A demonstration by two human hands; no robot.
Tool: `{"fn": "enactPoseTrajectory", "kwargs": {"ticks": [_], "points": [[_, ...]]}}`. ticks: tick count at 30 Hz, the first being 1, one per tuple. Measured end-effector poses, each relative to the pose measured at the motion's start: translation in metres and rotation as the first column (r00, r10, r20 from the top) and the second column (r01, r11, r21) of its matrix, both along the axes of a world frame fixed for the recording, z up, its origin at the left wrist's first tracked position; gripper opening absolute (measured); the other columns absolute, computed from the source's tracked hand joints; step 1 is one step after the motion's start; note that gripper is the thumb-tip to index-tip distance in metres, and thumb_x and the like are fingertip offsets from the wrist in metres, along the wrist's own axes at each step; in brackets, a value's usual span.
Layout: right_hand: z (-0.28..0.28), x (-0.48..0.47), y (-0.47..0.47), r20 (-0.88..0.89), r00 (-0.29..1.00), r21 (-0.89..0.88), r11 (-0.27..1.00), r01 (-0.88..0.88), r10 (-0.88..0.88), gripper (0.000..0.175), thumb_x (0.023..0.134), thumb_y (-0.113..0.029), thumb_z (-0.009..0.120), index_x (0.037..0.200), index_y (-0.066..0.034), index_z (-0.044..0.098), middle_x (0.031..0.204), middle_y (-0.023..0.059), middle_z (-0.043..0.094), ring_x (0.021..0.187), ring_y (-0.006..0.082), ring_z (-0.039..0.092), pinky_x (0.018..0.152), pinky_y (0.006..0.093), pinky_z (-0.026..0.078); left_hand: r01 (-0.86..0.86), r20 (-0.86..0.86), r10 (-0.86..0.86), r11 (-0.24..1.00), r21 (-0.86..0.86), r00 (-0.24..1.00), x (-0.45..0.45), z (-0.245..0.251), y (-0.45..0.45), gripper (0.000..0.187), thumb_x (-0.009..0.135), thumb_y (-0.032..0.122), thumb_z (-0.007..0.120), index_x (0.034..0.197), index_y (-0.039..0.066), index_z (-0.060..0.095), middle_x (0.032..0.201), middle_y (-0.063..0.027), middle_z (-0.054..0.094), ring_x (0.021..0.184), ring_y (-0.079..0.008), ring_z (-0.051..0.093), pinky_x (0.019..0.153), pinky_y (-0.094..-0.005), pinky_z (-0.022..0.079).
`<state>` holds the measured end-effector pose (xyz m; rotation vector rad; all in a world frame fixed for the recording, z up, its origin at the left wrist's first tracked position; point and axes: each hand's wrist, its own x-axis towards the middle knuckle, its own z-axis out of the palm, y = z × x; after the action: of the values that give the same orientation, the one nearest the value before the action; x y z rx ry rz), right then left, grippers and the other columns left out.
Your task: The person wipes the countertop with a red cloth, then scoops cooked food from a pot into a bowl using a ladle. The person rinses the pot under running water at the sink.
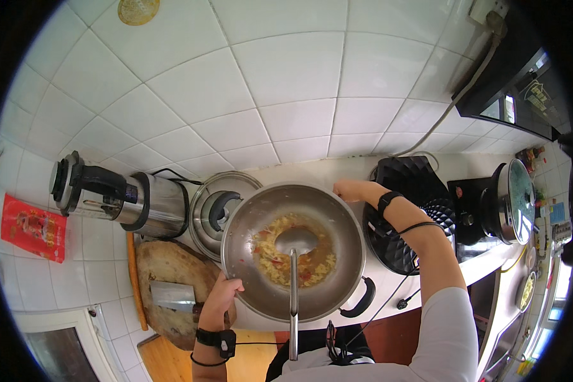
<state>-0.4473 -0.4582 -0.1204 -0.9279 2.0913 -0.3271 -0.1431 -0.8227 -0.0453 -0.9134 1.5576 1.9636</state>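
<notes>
A wide stainless steel wok [293, 200] stands before me on the counter, holding scrambled egg with red bits in broth [279, 229]. A metal ladle [294, 286] rests in it, its bowl in the broth and its handle over the near rim. My left hand [227, 290] grips the wok's rim at the lower left. My right hand [352, 190] is at the upper right rim, its fingers curled; the wok's far edge partly hides what they grip. A black loop handle [361, 300] sticks out at the lower right of the wok.
At left are a wooden chopping board [172, 262] with a cleaver [173, 296], a rolling pin [136, 286], a steel blender [157, 205] and a glass lid [205, 191]. To the right lie a black faceted appliance [401, 176], a loose plug [402, 303] and a lidded pot [506, 205] on a cooktop.
</notes>
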Motion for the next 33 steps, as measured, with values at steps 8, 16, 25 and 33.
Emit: {"fn": "enactPoseTrajectory", "kwargs": {"ticks": [8,16,25,33], "points": [[0.002,-0.001,-0.001,-0.133,0.981,0.062,0.989,-0.131,0.138,0.008,0.074,-0.004,0.065,0.072,-0.0053,0.073,0.07,0.0082,0.07,0.065,0.0241,0.066,0.056,0.0381,0.05,-0.013,0.04,0.014,0.999,-0.043,0.999,0.004,0.003,0.004,0.041,0.072,-0.002,0.055,0.113,0.001,0.058,0.09,-0.003,0.058,0.077,-0.0143,0.054,0.066,-0.0272,0.043],[0.005,0.001,-0.001,-0.147,0.979,0.231,0.968,-0.102,0.138,0.007,0.077,-0.005,0.067,0.076,-0.0036,0.074,0.073,0.0106,0.071,0.067,0.0232,0.067,0.058,0.0386,0.052,0.026,0.074,-0.02,0.997,-0.075,0.997,0.009,0.006,0.007,0.037,0.073,0.0,0.056,0.11,0.003,0.059,0.089,-0.0037,0.057,0.075,-0.0145,0.054,0.063,-0.0288,0.042],[0.051,-0.026,0.038,-0.266,0.962,0.007,0.999,-0.054,0.054,0.017,0.089,-0.022,0.065,0.091,-0.0082,0.075,0.087,0.0157,0.07,0.086,0.0329,0.067,0.073,0.0453,0.053,-0.01,0.014,0.011,0.999,-0.049,1.0,0.022,0.024,0.009,0.041,0.069,-0.001,0.055,0.111,0.001,0.057,0.091,-0.0036,0.055,0.08,-0.0162,0.051,0.069,-0.028,0.041],[0.099,0.117,0.063,-0.319,0.824,-0.535,0.807,0.252,-0.468,0.031,0.095,-0.027,0.058,0.114,-0.0042,0.067,0.107,0.0194,0.066,0.103,0.032,0.061,0.086,0.0387,0.051,0.029,0.006,-0.029,0.999,0.022,1.0,0.03,0.008,0.001,0.038,0.068,-0.003,0.055,0.106,0.0,0.056,0.091,-0.0034,0.056,0.082,-0.0161,0.052,0.072,-0.0271,0.041]]}}
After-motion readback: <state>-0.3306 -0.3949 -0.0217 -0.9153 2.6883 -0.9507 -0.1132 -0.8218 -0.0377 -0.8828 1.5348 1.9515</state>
